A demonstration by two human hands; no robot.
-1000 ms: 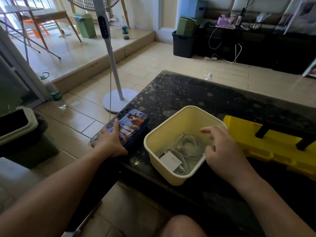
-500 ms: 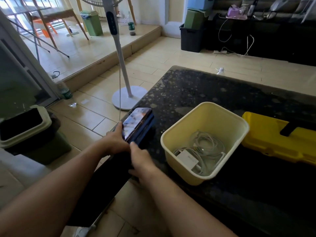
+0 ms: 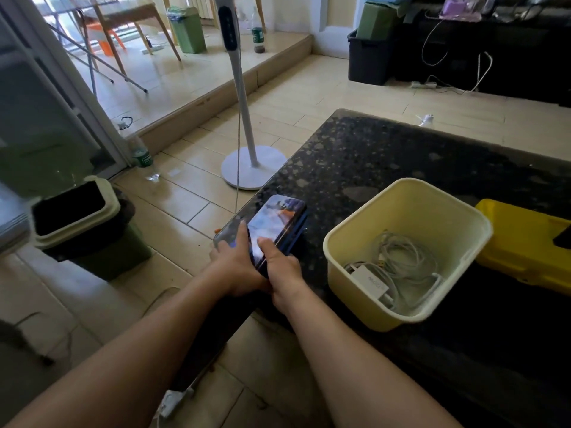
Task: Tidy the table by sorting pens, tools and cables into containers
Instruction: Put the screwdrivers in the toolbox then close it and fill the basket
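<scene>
Both hands are on the pencil tin (image 3: 278, 225) at the near left corner of the table (image 3: 386, 156). The left hand (image 3: 234, 267) is clasped round its near left end, fingers reaching up the outer side; the right hand (image 3: 282, 268) is clamped on the near right edge, thumb pressed on the printed lid. The risk is plain: the tin sits right at the table's left edge, partly over it by the look of things, so a hard squeeze or a slipping lid could tip it to the tiled floor and scatter whatever is inside. It is a flat, long, dark blue box with rounded corners and a glossy picture lid, seemingly not quite seated. To its right, near the front edge, the pale yellow tub (image 3: 411, 193) holds coiled white cables (image 3: 401, 257) and a charger (image 3: 370, 279), with the yellow toolbox (image 3: 525, 242) just beyond.
</scene>
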